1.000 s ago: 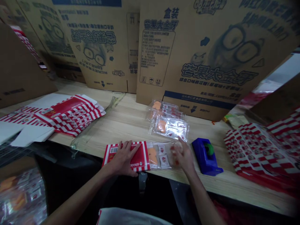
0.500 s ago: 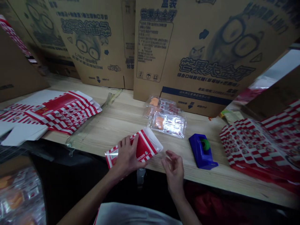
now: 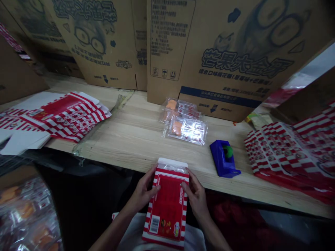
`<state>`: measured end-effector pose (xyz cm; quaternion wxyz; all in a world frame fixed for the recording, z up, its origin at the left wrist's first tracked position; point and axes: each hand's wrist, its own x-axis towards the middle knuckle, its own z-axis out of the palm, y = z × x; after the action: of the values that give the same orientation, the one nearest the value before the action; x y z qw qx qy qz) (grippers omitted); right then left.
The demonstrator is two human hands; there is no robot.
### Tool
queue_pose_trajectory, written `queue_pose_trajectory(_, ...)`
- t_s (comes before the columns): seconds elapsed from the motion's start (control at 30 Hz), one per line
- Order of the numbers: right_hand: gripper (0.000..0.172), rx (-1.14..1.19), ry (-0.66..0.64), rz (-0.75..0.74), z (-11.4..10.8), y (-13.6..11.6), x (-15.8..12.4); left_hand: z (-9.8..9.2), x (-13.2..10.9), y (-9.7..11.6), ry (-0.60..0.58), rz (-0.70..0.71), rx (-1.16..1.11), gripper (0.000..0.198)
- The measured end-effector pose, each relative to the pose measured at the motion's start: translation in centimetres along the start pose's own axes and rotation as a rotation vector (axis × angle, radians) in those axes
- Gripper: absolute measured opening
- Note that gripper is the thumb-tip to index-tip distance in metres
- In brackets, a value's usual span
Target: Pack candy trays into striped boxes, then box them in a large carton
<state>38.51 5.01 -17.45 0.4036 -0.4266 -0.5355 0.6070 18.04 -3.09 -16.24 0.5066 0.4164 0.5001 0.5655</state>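
Striped box: flat on the table a second ago, now lifted clear of its edge and turned lengthways over the lap. Clamped by its long sides between left hand and right hand, fingers curled round it. Seemingly filled, with the clear packet tucked in and the top flap not yet shut. Beyond: blue tape dispenser, spare packets, flat cartons.

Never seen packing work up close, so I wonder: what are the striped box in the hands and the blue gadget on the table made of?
The striped box looks like thin printed card with a slight gloss: flat panels, sharp folds, a white flap on top. The blue gadget seems moulded hard plastic, smooth and faintly shiny with rounded edges.
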Motion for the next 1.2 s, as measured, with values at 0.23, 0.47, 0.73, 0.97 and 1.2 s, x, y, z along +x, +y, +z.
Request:
queue_pose_trajectory(0.23, 0.014, -0.250, -0.107, -0.163, -0.2, -1.0, 0.4, 0.5, 0.9, 0.8, -0.009, -0.075, -0.119, 0.036)
queue_pose_trajectory(0.47, 0.011, -0.199, 0.000, -0.173, 1.0, -2.1, 0.9, 0.9, 2.3, 1.3, 0.226, -0.034, -0.117, 0.030)
queue_pose_trajectory(0.73, 0.014, -0.190, -0.146, -0.167, 1.7, -3.3, 1.3, -1.0, 2.1, 3.0, 0.093, 0.003, 0.102, 0.021)
queue_pose_trajectory(0.97, 0.013, -0.280, -0.205, -0.149, 1.1, -4.2, 1.9, -1.9, 2.0, 4.1, -0.023, 0.032, 0.297, 0.024)
queue_pose_trajectory(1.2, 0.016, -0.383, -0.263, -0.081, 1.1, -6.8, 3.5, -2.6, 3.5, 6.0, -0.052, -0.175, 0.097, 0.021)
